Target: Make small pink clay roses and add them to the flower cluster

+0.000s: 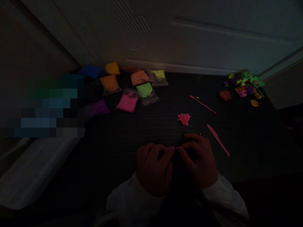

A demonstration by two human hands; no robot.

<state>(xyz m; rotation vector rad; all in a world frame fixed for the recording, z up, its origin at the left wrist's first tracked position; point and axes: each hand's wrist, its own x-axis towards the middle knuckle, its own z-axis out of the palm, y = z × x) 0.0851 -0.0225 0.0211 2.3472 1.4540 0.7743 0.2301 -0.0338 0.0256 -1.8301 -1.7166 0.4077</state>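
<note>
My left hand [155, 165] is closed, with a small strip of pink clay [169, 148] between thumb and fingers. Close beside it, the thumb and index finger of my right hand [200, 160] pinch at something too small and dark to name. Just beyond both hands lies a cluster of tiny pink clay flowers [184, 119] with green bits at its edges. A tiny pink clay crumb [200, 134] rests by my right fingers. To the right lie a pink plastic clay knife [219, 141] and a thin pink modelling stick [203, 104].
Bags of coloured clay line the back left, including pink [127, 103], green [145, 90], orange [110, 83] and purple [98, 108]. A reddish clay lump [225, 95] and colourful clay figures [246, 83] sit at the back right. A pale panel [213, 41] rises behind the dark table.
</note>
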